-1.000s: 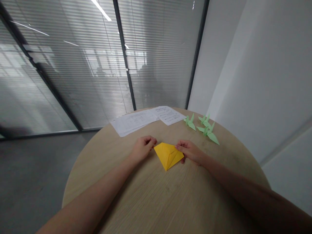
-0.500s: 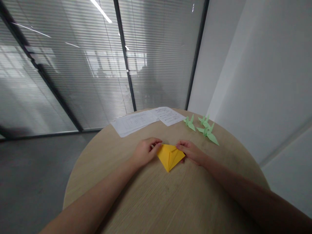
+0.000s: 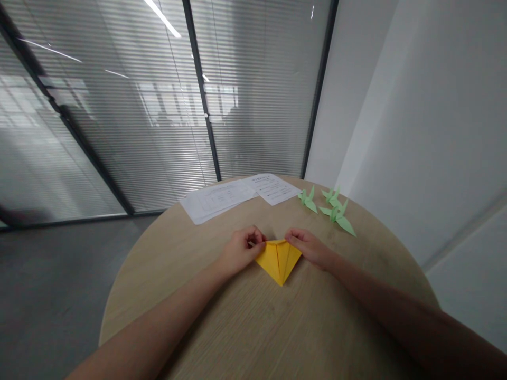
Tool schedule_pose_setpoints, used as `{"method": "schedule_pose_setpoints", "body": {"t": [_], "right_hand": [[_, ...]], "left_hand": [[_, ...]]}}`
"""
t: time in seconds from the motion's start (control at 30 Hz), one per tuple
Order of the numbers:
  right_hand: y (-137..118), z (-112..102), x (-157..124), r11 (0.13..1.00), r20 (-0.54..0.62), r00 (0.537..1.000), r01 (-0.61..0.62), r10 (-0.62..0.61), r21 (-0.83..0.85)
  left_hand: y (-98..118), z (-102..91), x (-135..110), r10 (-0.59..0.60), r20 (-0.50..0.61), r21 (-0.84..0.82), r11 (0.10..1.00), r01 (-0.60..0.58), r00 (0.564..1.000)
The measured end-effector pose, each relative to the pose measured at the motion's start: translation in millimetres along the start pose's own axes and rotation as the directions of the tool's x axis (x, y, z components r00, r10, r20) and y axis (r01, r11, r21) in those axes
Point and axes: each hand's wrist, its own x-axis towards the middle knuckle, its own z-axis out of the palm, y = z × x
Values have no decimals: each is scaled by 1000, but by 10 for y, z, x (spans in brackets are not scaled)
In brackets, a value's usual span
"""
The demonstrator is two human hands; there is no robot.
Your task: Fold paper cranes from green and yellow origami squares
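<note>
A folded yellow sheet of origami paper (image 3: 279,261) is held between my two hands, its point facing me and a crease running down its middle. My left hand (image 3: 243,247) pinches the upper left corner between thumb and curled fingers. At the upper right corner, my right hand (image 3: 311,247) grips the paper with the thumb on top; its other fingers are partly hidden behind the sheet. The paper is just above or on the wooden table (image 3: 253,327); I cannot tell which.
Three light green paper cranes (image 3: 308,200) stand at the table's back right. White printed sheets (image 3: 222,198) overlap along the far edge. Beyond the round table are a glass partition with blinds (image 3: 261,105) and a white wall (image 3: 443,132) on the right.
The yellow paper has turned slightly and its lower point has shifted right and toward me. The flap near my right thumb now lies flatter. Both hands still hold the paper.
</note>
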Motion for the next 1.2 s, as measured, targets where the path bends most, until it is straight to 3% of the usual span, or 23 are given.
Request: {"method": "schedule_pose_setpoints", "body": {"t": [0.17,0.53,0.67,0.97,1.2], "right_hand": [[25,7,8,1000,-3,1000,-9,9,9],[-14,19,-13,999,25,1000,17,-16,-31],[-16,29,-34,999,43,999,-7,5,40],[-35,34,-58,997,111,994,11,-19,73],[30,26,-27,996,104,993,40,-48,77]], "left_hand": [[-84,24,35,-58,-19,-155,986,55,998],[-176,43,80,-85,-75,-151,986,73,994],[-195,35,94,-72,-117,-171,984,51,991],[-105,-28,96,-116,-135,40,992,123,984],[-26,-22,67,-138,-100,10,990,140,985]]}}
